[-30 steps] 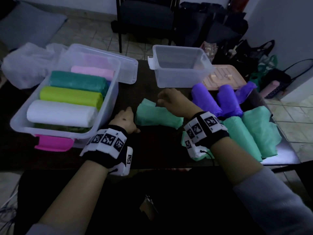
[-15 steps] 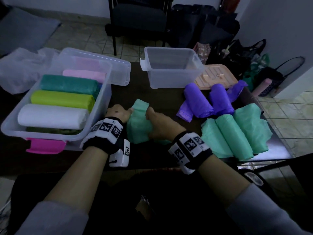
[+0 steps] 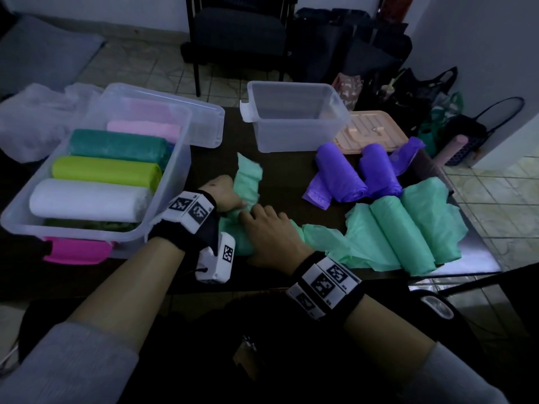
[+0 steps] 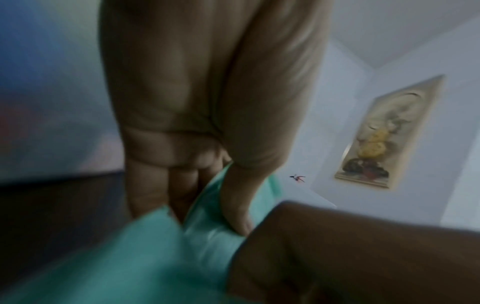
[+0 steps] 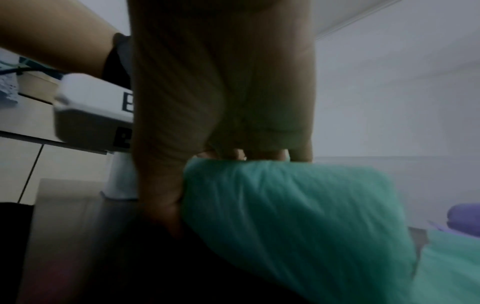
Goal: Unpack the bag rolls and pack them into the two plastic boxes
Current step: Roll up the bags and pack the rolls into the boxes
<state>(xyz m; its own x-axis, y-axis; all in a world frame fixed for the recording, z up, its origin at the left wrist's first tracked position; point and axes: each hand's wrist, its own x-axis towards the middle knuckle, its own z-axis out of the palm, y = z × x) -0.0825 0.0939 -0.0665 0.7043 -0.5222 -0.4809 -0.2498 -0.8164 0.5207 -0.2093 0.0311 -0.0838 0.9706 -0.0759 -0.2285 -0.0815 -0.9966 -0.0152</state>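
A mint-green bag roll lies on the dark table in front of me, and both hands hold it. My left hand pinches its plastic between thumb and curled fingers. My right hand grips the near part of the roll from above. The big clear box at left holds white, lime, teal and pink rolls. A smaller clear box stands at the back, with nothing in it. More mint rolls and purple rolls lie at right.
A clear lid leans behind the big box and a peach lid lies behind the purple rolls. A crumpled clear bag sits at far left. A chair and bags stand on the floor beyond the table.
My right hand pulled the mint roll from the table's middle toward me. My left hand came over and took hold of it, and the roll turned lengthwise.
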